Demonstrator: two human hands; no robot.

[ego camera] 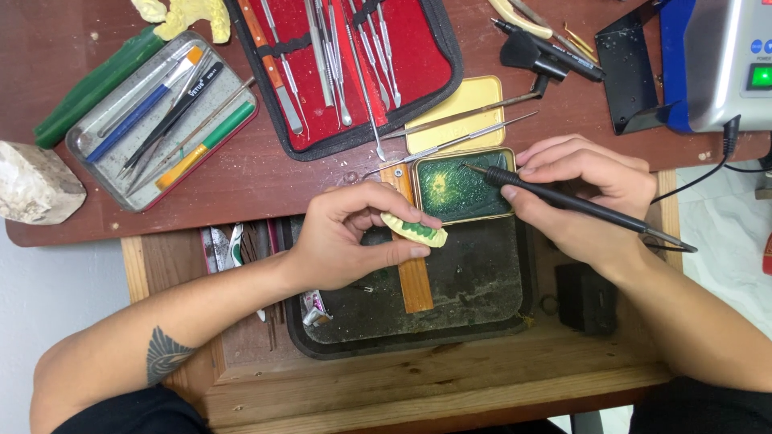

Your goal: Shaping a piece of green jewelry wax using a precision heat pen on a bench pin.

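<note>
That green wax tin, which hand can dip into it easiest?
Probably the right hand: it holds the black wax pen with its tip already over the green wax tin. The left hand is busy holding the yellow tooth model.

A red-lined case (346,72) of metal instruments is laid open at the bench's (265,177) far edge, a brush tray (161,120) beside it, a pale stone (36,185) at the left edge.

Left hand (350,237), forearm tattooed, is curled with thumb and fingertips pinched together. Right hand (583,193) sits just beside it, fingers closed in a pen-like grip, wrist bent inward.
</note>
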